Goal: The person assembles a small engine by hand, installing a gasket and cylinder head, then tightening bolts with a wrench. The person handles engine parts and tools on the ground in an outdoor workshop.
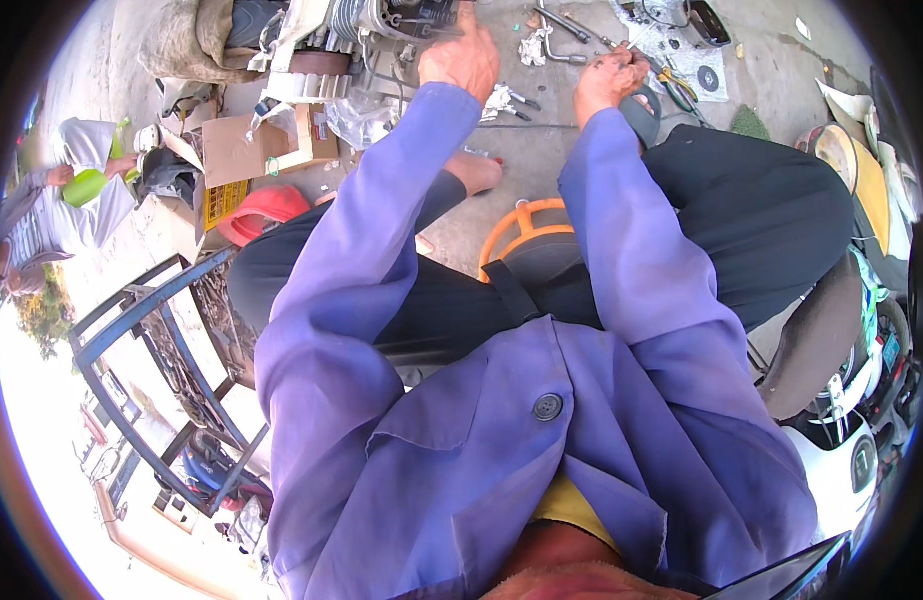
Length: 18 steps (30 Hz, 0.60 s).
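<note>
A grey metal engine (356,45) with a finned cylinder lies on the ground at the top of the view. My left hand (461,62) is against its right end, fingers curled onto the engine and partly hidden at the upper edge. To the right, my right hand (609,80) is over the loose tools, its fingers pinched together. What it holds is too small to make out; a thin pale rod (638,36) shows at the fingertips. Pliers (677,85) with yellow-and-black handles lie beside this hand. An L-shaped socket wrench (561,55) rests between my hands.
An orange-rimmed round stool (526,235) is between my legs. At left are an open cardboard box (241,150), a red plastic basin (263,213) and a blue metal frame (131,320). Another person (71,190) is at the far left. A motorbike (881,350) stands at right.
</note>
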Tool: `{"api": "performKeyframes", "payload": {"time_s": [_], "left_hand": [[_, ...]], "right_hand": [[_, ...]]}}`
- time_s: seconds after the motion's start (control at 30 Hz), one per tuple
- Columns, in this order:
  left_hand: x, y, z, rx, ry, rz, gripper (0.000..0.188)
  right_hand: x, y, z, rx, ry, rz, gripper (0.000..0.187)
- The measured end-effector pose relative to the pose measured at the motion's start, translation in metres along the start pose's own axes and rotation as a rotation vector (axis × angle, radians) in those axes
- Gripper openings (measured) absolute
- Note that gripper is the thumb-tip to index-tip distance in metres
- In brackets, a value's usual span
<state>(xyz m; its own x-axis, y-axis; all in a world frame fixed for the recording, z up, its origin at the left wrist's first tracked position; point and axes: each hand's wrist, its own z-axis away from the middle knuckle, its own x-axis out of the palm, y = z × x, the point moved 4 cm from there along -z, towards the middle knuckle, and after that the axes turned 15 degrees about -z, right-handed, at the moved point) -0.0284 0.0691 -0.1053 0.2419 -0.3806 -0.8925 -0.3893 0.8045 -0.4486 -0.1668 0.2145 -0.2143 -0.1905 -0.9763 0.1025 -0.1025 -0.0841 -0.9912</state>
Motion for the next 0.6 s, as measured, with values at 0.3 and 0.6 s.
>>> {"api": "performKeyframes", "payload": {"time_s": [0.3,0.6], "left_hand": [[0.056,0.005,-0.001,-0.054,0.119,-0.134,0.029],[0.046,0.008,-0.007,0.014,-0.140,-0.088,0.042]], "right_hand": [[-0.033,-0.125,-0.172,0.094,-0.369,-0.734,0.033],[-0.054,-0.291,-0.200,0.109,-0.720,-0.769,0.022]]}}
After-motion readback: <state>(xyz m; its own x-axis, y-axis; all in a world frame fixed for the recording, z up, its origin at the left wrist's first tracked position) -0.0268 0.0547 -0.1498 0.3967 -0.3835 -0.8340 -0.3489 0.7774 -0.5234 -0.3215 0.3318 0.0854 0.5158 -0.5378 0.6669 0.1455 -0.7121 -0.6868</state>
